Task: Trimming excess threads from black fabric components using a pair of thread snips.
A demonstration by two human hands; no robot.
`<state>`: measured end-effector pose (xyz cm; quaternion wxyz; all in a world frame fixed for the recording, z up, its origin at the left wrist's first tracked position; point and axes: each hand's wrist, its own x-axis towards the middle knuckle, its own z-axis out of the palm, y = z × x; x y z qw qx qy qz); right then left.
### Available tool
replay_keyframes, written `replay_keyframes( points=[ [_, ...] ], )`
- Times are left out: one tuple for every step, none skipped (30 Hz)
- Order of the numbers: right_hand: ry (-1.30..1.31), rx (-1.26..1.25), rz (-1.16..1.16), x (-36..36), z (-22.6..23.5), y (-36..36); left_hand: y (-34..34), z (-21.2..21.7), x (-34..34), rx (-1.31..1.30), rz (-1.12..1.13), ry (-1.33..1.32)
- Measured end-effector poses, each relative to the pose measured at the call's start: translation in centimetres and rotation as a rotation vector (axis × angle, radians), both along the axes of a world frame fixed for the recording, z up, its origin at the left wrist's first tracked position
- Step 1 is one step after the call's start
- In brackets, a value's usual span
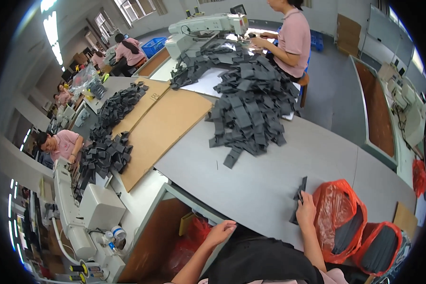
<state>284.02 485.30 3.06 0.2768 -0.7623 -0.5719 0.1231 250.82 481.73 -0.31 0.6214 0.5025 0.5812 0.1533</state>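
Observation:
My right hand is closed around a small stack of dark grey fabric strips near the front of the grey table. The strips stand roughly on edge, and their lower part is partly behind my fingers. At the table's near edge, my left hand has its fingers curled together, with nothing visible in them. Just right of my right hand sits a red plastic bag holding stacked dark grey pieces. A second red bag of similar pieces stands beside it.
A large heap of dark grey pieces covers the table's far part. Another heap lies left, beside a brown board. Sewing machines stand at left and far side. Co-workers in pink sit around. An open drawer holds red plastic.

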Motion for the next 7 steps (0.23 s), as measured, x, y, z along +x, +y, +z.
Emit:
replay_keyframes(
  points=[
    [-0.018, 0.009, -0.002, -0.3, 1.1, 0.7, 1.5, 1.5, -1.0, -0.021, 0.054, 0.025],
    [0.045, -0.172, 0.021, -0.7, 2.2, 1.5, 2.8, 1.4, -2.7, -0.008, 0.074, 0.058],
    [0.105, -0.355, 0.041, -1.3, 2.7, 2.5, 4.1, 1.1, -4.3, 0.004, 0.094, 0.090],
    [0.087, -0.348, 0.032, -1.9, 2.0, 3.3, 5.7, 1.2, -5.5, 0.044, 0.078, 0.116],
    [0.142, -0.322, 0.058, -2.5, 0.2, 4.3, 7.4, 1.2, -6.7, 0.084, 0.057, 0.142],
    [0.198, -0.294, 0.088, -3.3, -1.3, 5.5, 8.9, 0.3, -8.3, 0.125, 0.038, 0.157],
    [0.189, -0.348, 0.112, -4.7, -1.9, 6.8, 11.1, 0.9, -9.5, 0.107, 0.019, 0.181]
  ],
)
